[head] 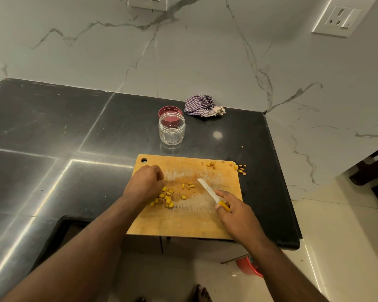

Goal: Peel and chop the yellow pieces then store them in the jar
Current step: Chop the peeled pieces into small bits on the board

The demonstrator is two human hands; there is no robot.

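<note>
A wooden cutting board (pixel 183 223) lies at the counter's front edge. Several chopped yellow pieces (pixel 166 198) sit on its left middle, with a few more (pixel 189 185) toward the centre. My left hand (pixel 146 182) hovers over them with fingers curled; whether it pinches a piece is hidden. My right hand (pixel 234 211) grips the yellow handle of a white-bladed knife (pixel 207 189), blade pointing up-left over the board. Behind the board stands a clear open jar (pixel 172 130), holding nothing I can see. Its red lid (pixel 169 110) lies just behind it.
Yellow peel scraps (pixel 211 164) lie at the board's far right corner and spill onto the black counter (pixel 241 168). A checked cloth (pixel 202 105) sits by the marble wall. The counter ends at right; a red bin (pixel 250 267) stands on the floor below.
</note>
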